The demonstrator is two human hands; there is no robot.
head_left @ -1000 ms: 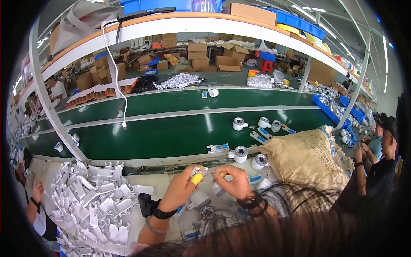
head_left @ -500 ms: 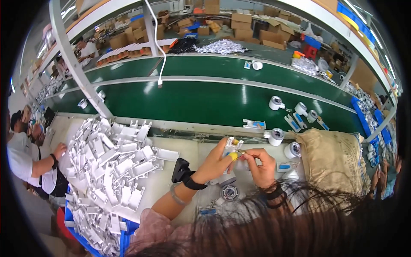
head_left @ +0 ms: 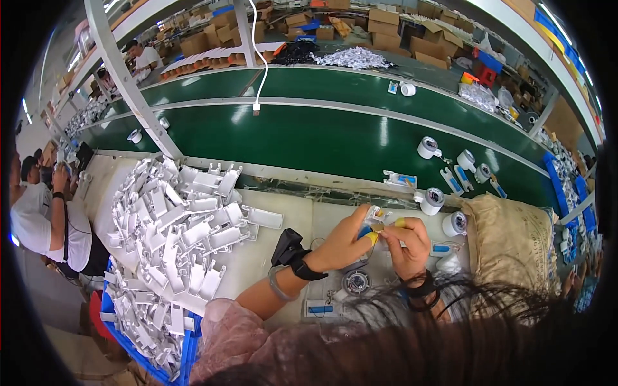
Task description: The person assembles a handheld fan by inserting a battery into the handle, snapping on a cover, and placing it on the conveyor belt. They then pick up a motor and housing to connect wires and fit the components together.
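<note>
My left hand (head_left: pixel 344 244) is closed around a white plastic housing (head_left: pixel 376 212) with a blue part by the thumb. Close against it, my right hand (head_left: pixel 408 246) pinches something small at the housing; the fingertips hide what it is. Yellow covers sit on my left thumb and a right fingertip. Just below the hands lies a round white unit with a dark face (head_left: pixel 356 282). Nearer me is a white holder with a blue insert (head_left: pixel 320 309). Right of my right hand are another blue-and-white holder (head_left: pixel 444 249) and a white round unit (head_left: pixel 455 223).
A large heap of white plastic housings (head_left: pixel 193 219) covers the table's left, above a filled blue bin (head_left: pixel 187 360). A tan sack (head_left: pixel 512 238) stands at right. Beyond runs a green conveyor (head_left: pixel 309 135) carrying several units. A person (head_left: pixel 48 215) works at far left.
The whole view has shifted, so the scene sits further right and slightly higher on the left. My hands stay together at the housing, the right fingers now drawn closer over it.
</note>
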